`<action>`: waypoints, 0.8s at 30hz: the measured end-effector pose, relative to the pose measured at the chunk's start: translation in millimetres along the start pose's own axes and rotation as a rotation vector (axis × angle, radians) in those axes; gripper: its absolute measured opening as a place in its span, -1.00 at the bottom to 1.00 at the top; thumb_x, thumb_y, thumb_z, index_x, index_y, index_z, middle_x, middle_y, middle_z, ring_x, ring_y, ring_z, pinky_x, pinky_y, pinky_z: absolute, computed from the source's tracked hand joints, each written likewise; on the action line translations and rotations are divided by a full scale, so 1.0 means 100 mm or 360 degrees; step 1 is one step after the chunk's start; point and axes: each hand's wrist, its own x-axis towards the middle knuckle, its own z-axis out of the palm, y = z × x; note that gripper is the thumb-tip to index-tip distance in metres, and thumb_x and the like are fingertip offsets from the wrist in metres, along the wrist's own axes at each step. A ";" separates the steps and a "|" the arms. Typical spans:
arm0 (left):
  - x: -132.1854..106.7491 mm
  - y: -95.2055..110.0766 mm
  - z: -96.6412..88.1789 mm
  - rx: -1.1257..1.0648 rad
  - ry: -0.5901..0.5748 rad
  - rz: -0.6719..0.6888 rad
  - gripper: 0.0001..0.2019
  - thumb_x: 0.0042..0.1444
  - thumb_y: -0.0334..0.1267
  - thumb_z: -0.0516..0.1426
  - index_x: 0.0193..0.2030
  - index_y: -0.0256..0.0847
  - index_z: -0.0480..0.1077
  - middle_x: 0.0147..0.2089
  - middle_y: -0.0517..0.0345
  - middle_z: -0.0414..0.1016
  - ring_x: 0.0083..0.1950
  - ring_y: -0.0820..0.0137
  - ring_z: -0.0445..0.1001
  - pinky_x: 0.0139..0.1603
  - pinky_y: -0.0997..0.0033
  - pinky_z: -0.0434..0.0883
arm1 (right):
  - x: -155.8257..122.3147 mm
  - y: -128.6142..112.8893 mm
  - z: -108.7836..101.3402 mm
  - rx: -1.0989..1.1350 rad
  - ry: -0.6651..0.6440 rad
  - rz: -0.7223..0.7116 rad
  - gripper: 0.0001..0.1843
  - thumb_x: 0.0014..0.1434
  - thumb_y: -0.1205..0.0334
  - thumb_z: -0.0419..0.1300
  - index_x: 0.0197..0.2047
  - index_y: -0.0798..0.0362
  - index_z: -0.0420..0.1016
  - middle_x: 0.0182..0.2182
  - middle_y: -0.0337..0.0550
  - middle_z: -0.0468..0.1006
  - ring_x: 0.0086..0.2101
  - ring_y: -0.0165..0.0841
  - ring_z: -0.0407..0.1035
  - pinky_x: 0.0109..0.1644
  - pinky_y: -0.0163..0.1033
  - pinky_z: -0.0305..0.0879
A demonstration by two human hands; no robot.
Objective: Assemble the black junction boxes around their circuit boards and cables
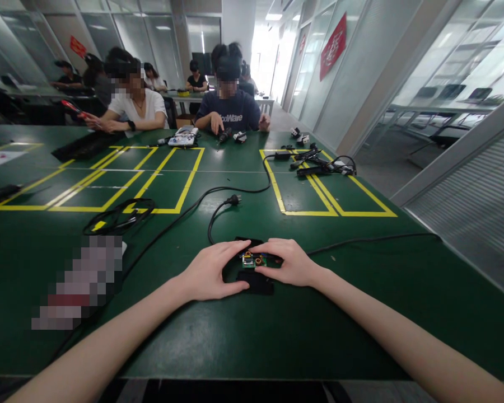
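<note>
Right up against my edge of the green table [235, 341] sits the black case [256, 284], with its little circuit board [253, 260] bare on top. My left hand [210, 272] grips the case's left end, fingers together over the far side and thumb along the near side. My right hand [293, 263] clamps the right end, fingertips touching the board. I'd guess I'm at the open-case stage, board exposed. Any next move wants a steady two-handed hold and fingers kept off the components. A loose plug [234, 199] lies beyond the case, and a coiled cable [118, 217] lies well off to its left.
</note>
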 end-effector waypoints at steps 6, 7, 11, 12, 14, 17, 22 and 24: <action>0.01 0.00 -0.02 -0.0066 0.0014 0.0014 -0.32 0.24 -0.13 0.30 0.46 -0.12 0.23 0.37 -0.12 0.49 0.34 0.12 0.53 0.37 0.03 0.48 | 0.01 -0.01 0.01 0.0041 -0.0007 0.0027 -0.68 0.30 0.16 0.34 0.11 -0.03 0.58 0.10 -0.02 0.67 0.08 -0.15 0.59 0.16 -0.06 0.53; 0.02 -0.01 -0.02 -0.0078 0.0027 0.0007 -0.36 0.27 -0.15 0.28 0.45 -0.12 0.25 0.36 -0.11 0.50 0.33 0.14 0.54 0.36 0.05 0.49 | 0.01 -0.02 0.00 0.0025 -0.0015 0.0040 -0.62 0.30 0.16 0.34 0.16 -0.02 0.56 0.08 -0.02 0.68 0.05 -0.15 0.60 0.12 -0.06 0.55; 0.03 -0.02 -0.02 -0.0104 0.0085 -0.0009 -0.56 0.37 -0.28 0.17 0.36 -0.12 0.34 0.28 -0.06 0.56 0.26 0.21 0.57 0.29 0.13 0.53 | 0.03 -0.04 -0.03 -0.0040 -0.0045 -0.0036 -0.33 0.18 0.08 0.44 0.31 0.03 0.44 0.01 0.02 0.68 -0.11 -0.14 0.58 -0.04 -0.05 0.55; 0.04 -0.02 -0.02 -0.0099 0.0109 -0.0006 -0.59 0.37 -0.30 0.16 0.33 -0.13 0.36 0.24 -0.06 0.58 0.23 0.22 0.58 0.26 0.14 0.55 | 0.04 -0.04 -0.03 -0.0053 -0.0047 -0.0063 -0.32 0.15 0.09 0.46 0.30 0.04 0.45 0.00 0.03 0.68 -0.13 -0.14 0.56 -0.04 -0.05 0.54; 0.04 -0.04 0.00 -0.0073 0.0154 0.0005 -0.63 0.36 -0.33 0.17 0.27 -0.16 0.42 0.16 -0.05 0.61 0.16 0.22 0.59 0.19 0.16 0.58 | 0.05 -0.04 -0.03 -0.0084 -0.0025 -0.0071 -0.38 0.14 0.14 0.47 0.24 0.05 0.49 -0.04 0.01 0.69 -0.15 -0.14 0.55 -0.05 -0.03 0.53; 0.05 -0.06 0.02 -0.0032 0.0201 0.0023 -0.69 0.35 -0.37 0.16 0.20 -0.17 0.47 0.08 -0.04 0.63 0.09 0.24 0.61 0.12 0.20 0.60 | 0.05 -0.02 -0.02 -0.0105 0.0032 -0.0038 -0.56 0.18 0.22 0.43 0.13 0.04 0.56 -0.09 -0.02 0.70 -0.15 -0.16 0.55 -0.04 -0.03 0.52; 0.04 -0.09 0.04 -0.0015 0.0213 0.0053 -0.75 0.39 -0.39 0.13 0.13 -0.16 0.51 0.03 0.00 0.64 0.04 0.28 0.63 0.08 0.26 0.61 | 0.05 0.00 0.00 -0.0186 0.0069 -0.0025 -0.67 0.21 0.22 0.43 0.04 0.03 0.61 -0.07 -0.03 0.70 -0.14 -0.18 0.56 -0.02 -0.03 0.52; 0.04 -0.10 0.05 -0.0022 0.0208 0.0065 -0.75 0.39 -0.40 0.13 0.13 -0.15 0.51 0.04 0.01 0.64 0.05 0.29 0.63 0.09 0.27 0.61 | 0.05 -0.01 0.02 -0.0262 0.0074 0.0005 -0.70 0.21 0.20 0.44 0.00 0.04 0.62 -0.09 -0.03 0.70 -0.15 -0.17 0.55 -0.05 -0.03 0.51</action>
